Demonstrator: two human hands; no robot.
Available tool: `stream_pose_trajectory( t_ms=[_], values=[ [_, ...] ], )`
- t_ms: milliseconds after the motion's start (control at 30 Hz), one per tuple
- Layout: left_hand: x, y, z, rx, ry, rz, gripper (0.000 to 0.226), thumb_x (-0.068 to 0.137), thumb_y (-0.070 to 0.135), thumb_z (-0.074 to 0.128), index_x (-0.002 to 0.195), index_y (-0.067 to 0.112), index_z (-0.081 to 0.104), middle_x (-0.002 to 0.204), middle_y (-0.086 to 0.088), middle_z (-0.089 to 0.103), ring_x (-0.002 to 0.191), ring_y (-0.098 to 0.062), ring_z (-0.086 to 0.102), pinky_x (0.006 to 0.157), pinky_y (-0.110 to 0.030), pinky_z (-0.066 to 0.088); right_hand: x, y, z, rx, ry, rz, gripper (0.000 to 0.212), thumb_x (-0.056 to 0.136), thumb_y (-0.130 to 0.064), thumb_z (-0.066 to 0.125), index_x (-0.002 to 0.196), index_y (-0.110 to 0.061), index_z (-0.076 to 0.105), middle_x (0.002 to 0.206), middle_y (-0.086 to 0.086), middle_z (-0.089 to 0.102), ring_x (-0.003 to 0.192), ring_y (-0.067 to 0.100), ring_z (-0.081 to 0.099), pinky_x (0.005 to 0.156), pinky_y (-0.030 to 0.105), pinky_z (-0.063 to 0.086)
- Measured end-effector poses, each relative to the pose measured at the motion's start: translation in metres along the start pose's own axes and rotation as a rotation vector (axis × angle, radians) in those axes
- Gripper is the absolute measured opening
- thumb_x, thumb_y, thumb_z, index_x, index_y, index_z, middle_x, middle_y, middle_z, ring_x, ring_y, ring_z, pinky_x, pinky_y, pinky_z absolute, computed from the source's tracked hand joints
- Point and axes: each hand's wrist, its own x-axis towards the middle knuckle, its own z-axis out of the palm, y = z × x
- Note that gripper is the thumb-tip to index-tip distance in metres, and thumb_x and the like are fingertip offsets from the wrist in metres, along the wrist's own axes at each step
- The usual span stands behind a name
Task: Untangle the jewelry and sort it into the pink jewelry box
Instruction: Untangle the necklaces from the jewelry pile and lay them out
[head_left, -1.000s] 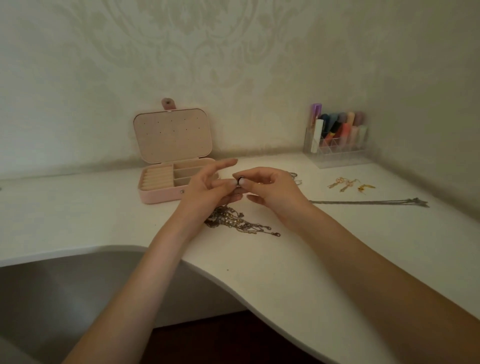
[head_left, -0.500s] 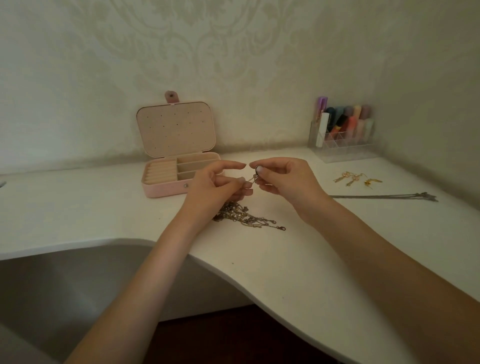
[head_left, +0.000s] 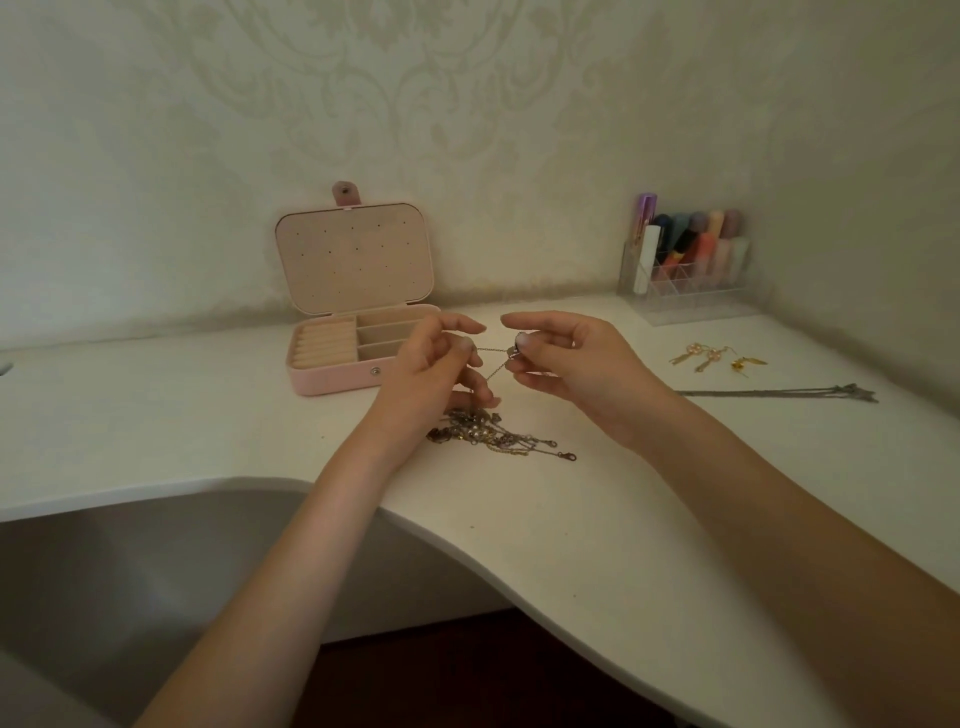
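Both hands (head_left: 436, 364) (head_left: 566, 358) pinch chain (head_left: 491, 353) above desk edge (head_left: 467, 525).

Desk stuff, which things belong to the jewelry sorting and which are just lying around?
Job: thin chain held between left hand and right hand; tangled pile; pink jewelry box; gold earrings; straightened chain.
Lying about: clear organizer holding cosmetics.

A home dressing corner. Cream damask wallpaper (head_left: 467, 104) backs a curved white desk (head_left: 597, 519). A clear acrylic cosmetics organiser (head_left: 691, 291) stands far right.
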Motion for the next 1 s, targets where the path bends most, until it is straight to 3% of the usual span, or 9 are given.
stream_pose_trajectory(
  t_ms=[133,300,533,733,900,1000],
  values=[
    [0.0000,0.0022,-0.0005,0.016,0.047,0.007,0.013,0.099,0.006,0.041,0.100,0.014,0.052,0.082,-0.004,0.049,0.046,-0.010,0.053,0.049,-0.026,0.052,-0.0014,-0.0003,-0.0001,-0.024,-0.035,0.023,0.018,0.093,-0.001,0.054,0.107,-0.001,0.066,0.085,0.008,0.065,0.078,0.012,0.065,0.080,0.024,0.057],
    [0.0018,0.0012,-0.0020,0.048,0.083,0.039,0.015,0.098,0.005,0.042,0.095,0.016,0.051,0.084,-0.004,0.054,0.040,-0.008,0.050,0.034,-0.017,0.032,-0.0013,-0.0002,0.0026,0.069,-0.018,0.093,0.018,0.094,-0.008,0.055,0.107,0.001,0.064,0.083,0.009,0.066,0.075,0.014,0.066,0.075,0.024,0.058],
    [0.0018,0.0013,-0.0019,0.061,0.094,0.042,0.017,0.098,0.005,0.044,0.093,0.019,0.052,0.086,-0.003,0.055,0.039,-0.007,0.048,0.035,-0.016,0.031,-0.0015,0.0033,0.0049,0.051,-0.004,0.151,0.026,0.093,-0.027,0.058,0.094,-0.002,0.062,0.077,0.008,0.067,0.068,0.015,0.069,0.068,0.025,0.058],
    [0.0017,0.0018,-0.0022,0.059,0.114,0.028,0.016,0.099,0.008,0.042,0.095,0.020,0.051,0.084,-0.001,0.054,0.036,-0.006,0.045,0.035,-0.015,0.029,-0.0013,0.0045,0.0023,0.100,-0.025,0.106,0.016,0.091,-0.002,0.059,0.105,0.002,0.062,0.086,0.013,0.069,0.074,0.015,0.069,0.073,0.024,0.058],
    [0.0021,0.0017,-0.0008,0.048,0.103,0.006,0.013,0.099,0.007,0.041,0.095,0.016,0.049,0.078,-0.002,0.048,0.036,-0.008,0.044,0.035,-0.015,0.028,-0.0009,0.0050,0.0025,-0.023,0.004,0.047,0.018,0.092,-0.002,0.056,0.108,0.000,0.065,0.087,0.012,0.068,0.075,0.013,0.067,0.077,0.024,0.058],
    [0.0024,0.0016,-0.0028,0.011,0.064,-0.012,0.011,0.094,0.007,0.051,0.089,0.018,0.051,0.070,-0.001,0.044,0.043,-0.012,0.045,0.037,-0.019,0.032,0.0010,0.0004,-0.0007,-0.070,0.093,-0.006,0.016,0.094,-0.001,0.052,0.105,0.001,0.064,0.089,0.012,0.067,0.077,0.016,0.068,0.075,0.027,0.058]
  ],
)
